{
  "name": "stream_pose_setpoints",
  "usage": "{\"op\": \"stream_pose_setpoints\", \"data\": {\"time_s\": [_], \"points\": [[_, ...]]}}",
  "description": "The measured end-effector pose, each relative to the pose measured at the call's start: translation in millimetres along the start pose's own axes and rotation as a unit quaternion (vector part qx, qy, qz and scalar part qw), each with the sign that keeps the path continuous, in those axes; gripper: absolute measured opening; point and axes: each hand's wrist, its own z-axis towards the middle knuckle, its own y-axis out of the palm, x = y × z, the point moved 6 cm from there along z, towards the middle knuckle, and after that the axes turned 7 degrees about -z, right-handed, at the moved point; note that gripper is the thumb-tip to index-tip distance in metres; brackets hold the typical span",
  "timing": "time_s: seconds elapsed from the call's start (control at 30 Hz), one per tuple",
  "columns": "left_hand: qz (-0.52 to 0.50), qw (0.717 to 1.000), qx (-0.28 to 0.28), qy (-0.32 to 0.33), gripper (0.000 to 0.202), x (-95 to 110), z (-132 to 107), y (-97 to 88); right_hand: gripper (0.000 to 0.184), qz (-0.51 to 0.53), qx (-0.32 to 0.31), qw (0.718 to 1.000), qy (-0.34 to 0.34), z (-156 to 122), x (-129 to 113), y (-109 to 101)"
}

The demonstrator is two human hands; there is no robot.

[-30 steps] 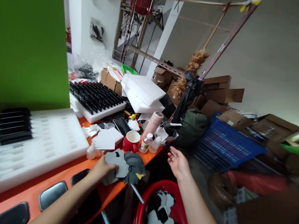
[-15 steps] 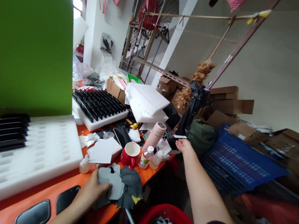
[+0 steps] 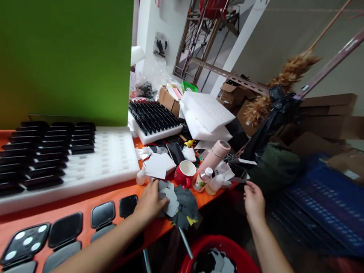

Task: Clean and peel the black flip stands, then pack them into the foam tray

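My left hand (image 3: 150, 202) rests on a pile of grey flat pieces (image 3: 169, 197) beside a dark grey cloth (image 3: 185, 205) on the orange table (image 3: 75, 203), its fingers curled over the pile. My right hand (image 3: 253, 201) hovers off the table's right end, above a red basin (image 3: 246, 271) that holds more grey and black pieces. Its fingers are loosely bent and I see nothing in them. A red mug (image 3: 185, 173), a pink flask (image 3: 214, 154) and small bottles (image 3: 202, 179) stand just beyond both hands.
A white foam tray (image 3: 112, 155) with rows of black parts lies at left, black square pads (image 3: 63, 230) line the near edge. A second foam tray (image 3: 153, 118), foam sheets (image 3: 203, 113), cardboard boxes, a blue crate (image 3: 323, 206) and a green wall surround.
My right hand drew back from its reach toward the clutter and came down near the table's end. My view swung left, showing more tray and pads. The left hand stayed on the pile.
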Motion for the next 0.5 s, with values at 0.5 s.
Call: {"op": "stream_pose_setpoints", "data": {"time_s": [0.5], "points": [[-0.041,0.997,0.056,0.046,0.049,8,-42,-41.5,0.036,-0.273,-0.329,0.808,-0.406,-239,-74,147]]}}
